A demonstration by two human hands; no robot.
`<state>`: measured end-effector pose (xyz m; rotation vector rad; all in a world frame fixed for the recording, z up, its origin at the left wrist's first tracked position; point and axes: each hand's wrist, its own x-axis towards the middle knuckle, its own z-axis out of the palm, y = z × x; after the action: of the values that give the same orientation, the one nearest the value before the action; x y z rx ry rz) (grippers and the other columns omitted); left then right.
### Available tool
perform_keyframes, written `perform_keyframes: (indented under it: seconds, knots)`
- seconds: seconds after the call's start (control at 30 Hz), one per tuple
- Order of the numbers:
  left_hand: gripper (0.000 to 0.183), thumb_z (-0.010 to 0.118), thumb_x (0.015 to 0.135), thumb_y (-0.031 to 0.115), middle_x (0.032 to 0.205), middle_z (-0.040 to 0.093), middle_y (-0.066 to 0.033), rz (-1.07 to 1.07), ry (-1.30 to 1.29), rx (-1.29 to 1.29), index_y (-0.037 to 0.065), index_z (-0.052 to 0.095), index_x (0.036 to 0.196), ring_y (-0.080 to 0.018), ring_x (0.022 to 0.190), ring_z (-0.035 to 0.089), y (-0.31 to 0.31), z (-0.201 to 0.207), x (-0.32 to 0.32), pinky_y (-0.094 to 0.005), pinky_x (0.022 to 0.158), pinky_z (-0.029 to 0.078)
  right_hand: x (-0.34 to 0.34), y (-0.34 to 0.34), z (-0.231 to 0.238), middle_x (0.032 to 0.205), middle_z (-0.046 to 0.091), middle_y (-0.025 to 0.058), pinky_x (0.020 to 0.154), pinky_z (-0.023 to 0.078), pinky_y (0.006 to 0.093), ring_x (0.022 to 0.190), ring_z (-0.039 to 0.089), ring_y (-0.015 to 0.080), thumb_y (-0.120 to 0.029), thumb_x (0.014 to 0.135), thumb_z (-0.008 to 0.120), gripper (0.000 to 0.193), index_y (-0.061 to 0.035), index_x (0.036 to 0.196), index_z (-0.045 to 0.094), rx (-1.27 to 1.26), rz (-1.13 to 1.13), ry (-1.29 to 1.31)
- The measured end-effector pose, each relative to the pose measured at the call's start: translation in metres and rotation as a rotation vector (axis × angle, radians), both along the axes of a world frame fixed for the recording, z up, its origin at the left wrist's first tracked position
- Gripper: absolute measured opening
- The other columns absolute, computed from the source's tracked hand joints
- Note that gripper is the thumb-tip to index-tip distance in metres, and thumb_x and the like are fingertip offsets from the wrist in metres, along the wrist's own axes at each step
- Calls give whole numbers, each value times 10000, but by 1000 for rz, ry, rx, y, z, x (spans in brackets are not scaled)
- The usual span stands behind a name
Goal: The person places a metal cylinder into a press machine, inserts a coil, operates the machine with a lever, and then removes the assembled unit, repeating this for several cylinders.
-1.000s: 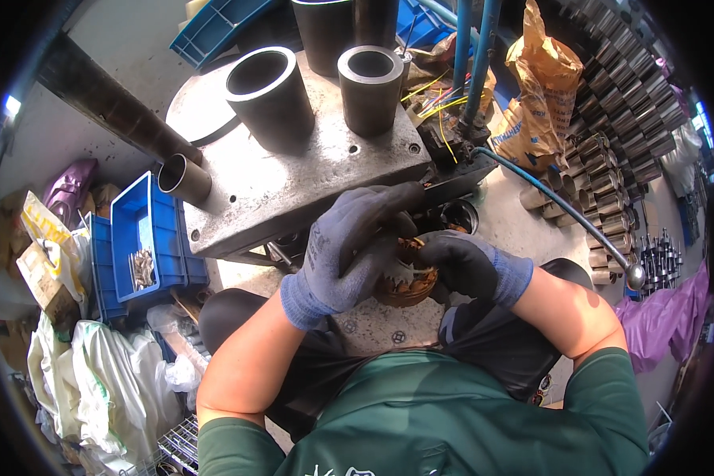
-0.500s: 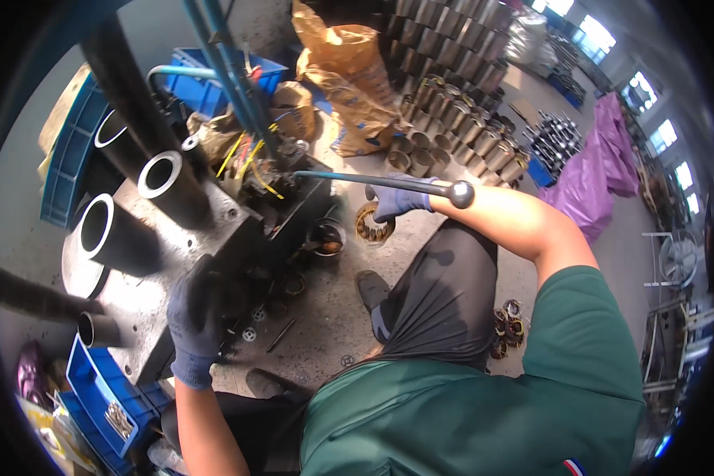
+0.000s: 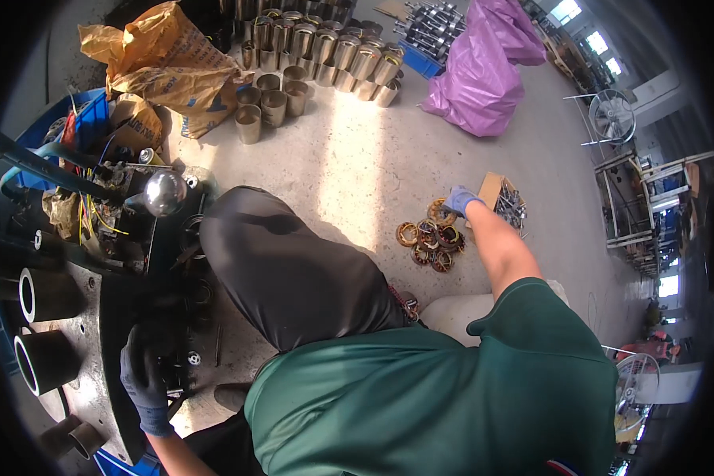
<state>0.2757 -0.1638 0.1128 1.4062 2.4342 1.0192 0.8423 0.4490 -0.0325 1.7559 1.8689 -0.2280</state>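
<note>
My right hand (image 3: 458, 200), in a grey-blue glove, reaches out to the right over the floor. Its fingers are closed on the rim of a copper-wound stator ring (image 3: 439, 211), at the upper edge of a cluster of similar wound stators (image 3: 428, 236). My left hand (image 3: 144, 379), gloved too, is beside the edge of the metal work table (image 3: 95, 373). Its fingers fall in dark shadow, so their grip is unclear. Thick-walled black cylinders (image 3: 47, 361) stand on that table, left of the hand.
An open carton of small metal parts (image 3: 509, 208) sits right of the stators. A lever with a shiny ball end (image 3: 165, 193) juts out at left. Farther off are metal sleeves (image 3: 274, 107), a brown paper sack (image 3: 166, 67) and a purple bag (image 3: 484, 79).
My right hand has swung from beside the machine to the stator cluster on the right, carrying a stator ring. The view has turned right; my left hand remains by the table.
</note>
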Motion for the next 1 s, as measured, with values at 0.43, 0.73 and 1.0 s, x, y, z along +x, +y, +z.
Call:
perform_keyframes:
  seconds: [0.43, 0.73, 1.0]
  knots:
    - [380, 601, 1010, 134, 1327, 674, -199, -23, -3, -354, 4, 630, 1366, -374, 1227, 627, -5, -75, -2, -444, 1062, 476, 155, -98, -103, 1335, 704, 151, 1003, 557, 473, 1195, 690, 325, -345, 683, 867, 616, -64, 1221, 763, -568, -338, -160]
    - [406, 614, 1016, 196, 1324, 669, -235, 35, -150, -366, -18, 624, 1361, -394, 1216, 642, -16, -99, 5, -442, 1042, 501, 121, -157, -176, 1395, 649, 174, 1037, 531, 483, 1227, 656, 372, -314, 911, 681, 484, -59, 1323, 685, -400, -361, -130]
    - [390, 641, 996, 151, 1300, 696, -203, 36, -143, -386, -7, 636, 1353, -370, 1204, 658, -23, -109, 1, -434, 1034, 509, 144, -151, -219, 1405, 653, 186, 1045, 533, 477, 1268, 648, 367, -336, 953, 615, 459, -70, 1313, 712, -137, -551, -110]
